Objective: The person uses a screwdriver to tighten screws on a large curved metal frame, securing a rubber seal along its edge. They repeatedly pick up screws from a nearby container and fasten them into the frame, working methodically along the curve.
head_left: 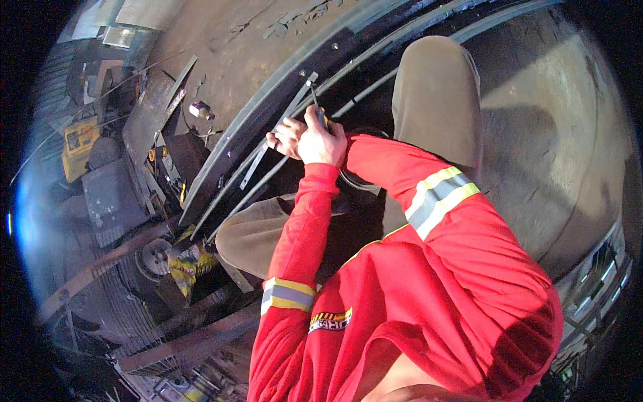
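My left hand and my right hand meet and overlap just left of my right knee, so parts of both are hidden. The fingers of my left hand are curled round a flat metal strip, which slants from lower left to upper right. Closed in my right hand is a thin-shafted tool with a yellow and dark handle. The shaft points up toward the strip's far end; I cannot tell whether they touch. Beneath both hands runs a long steel frame member with bolts along it.
Thin bars run along the frame beside my knees. To the left stand a yellow machine, a grey panel and a small white bottle. Nearer lie a round metal disc, a yellow crumpled bag and rusty beams.
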### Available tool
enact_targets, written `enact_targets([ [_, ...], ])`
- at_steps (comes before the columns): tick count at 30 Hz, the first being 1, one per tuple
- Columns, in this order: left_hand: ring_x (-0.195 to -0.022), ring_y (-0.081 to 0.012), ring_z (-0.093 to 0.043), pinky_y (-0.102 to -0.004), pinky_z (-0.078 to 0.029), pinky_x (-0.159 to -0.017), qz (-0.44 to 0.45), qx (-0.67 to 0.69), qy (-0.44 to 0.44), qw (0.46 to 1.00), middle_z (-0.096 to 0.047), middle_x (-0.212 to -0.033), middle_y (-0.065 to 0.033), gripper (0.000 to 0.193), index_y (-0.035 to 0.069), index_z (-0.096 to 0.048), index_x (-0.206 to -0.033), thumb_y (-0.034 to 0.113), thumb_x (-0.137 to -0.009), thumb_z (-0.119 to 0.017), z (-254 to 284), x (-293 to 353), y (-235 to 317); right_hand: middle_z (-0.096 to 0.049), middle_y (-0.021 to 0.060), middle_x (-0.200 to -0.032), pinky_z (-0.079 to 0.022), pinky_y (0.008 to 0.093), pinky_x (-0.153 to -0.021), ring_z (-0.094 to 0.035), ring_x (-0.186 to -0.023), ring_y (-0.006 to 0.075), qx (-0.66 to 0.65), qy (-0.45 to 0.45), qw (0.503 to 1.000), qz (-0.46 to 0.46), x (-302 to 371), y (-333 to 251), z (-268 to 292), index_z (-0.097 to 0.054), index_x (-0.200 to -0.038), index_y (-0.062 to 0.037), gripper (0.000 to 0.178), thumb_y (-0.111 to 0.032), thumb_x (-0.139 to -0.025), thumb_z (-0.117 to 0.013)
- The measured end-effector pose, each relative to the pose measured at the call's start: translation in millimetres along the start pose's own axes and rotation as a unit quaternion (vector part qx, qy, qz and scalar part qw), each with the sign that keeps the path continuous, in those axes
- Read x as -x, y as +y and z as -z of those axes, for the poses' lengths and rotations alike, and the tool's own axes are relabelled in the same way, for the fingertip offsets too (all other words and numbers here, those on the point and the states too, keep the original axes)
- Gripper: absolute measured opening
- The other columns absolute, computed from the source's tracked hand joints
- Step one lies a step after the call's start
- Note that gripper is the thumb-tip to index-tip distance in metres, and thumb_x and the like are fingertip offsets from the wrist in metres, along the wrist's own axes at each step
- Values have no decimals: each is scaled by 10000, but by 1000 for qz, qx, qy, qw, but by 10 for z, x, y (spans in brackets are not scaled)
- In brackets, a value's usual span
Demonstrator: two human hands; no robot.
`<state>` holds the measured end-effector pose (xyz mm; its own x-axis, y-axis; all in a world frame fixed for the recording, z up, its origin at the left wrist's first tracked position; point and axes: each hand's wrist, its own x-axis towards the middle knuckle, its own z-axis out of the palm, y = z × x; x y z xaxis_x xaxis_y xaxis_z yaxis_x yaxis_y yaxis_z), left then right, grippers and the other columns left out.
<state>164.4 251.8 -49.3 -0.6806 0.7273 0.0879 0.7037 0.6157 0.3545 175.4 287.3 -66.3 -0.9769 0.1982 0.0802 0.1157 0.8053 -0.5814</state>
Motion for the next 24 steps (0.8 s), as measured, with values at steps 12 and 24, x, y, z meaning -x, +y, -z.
enact_targets([
  [12, -911, -332, -636, -426, -486, -810, -93, -34, -160, 982, -640, -984, -183, 414, 106, -571, -1131, 171, -725, -615, 1131, -98, -48, -646, 84, -984, -377, 433, -917, -585, -987, 236, 172, 22, 982, 76, -327, -7, -119, -626, -1042, -129, 298, -298, -817, -528],
  [24, -999, -317, -600, -376, -462, -875, -88, -56, -211, 972, -623, -1091, -158, 442, 140, -604, -1154, 120, -713, -630, 977, -789, -1807, -624, 14, -754, -399, 384, -805, -601, -770, 189, 188, 232, 942, 155, -446, 44, -517, -635, -940, -140, 203, -196, -826, -476],
])
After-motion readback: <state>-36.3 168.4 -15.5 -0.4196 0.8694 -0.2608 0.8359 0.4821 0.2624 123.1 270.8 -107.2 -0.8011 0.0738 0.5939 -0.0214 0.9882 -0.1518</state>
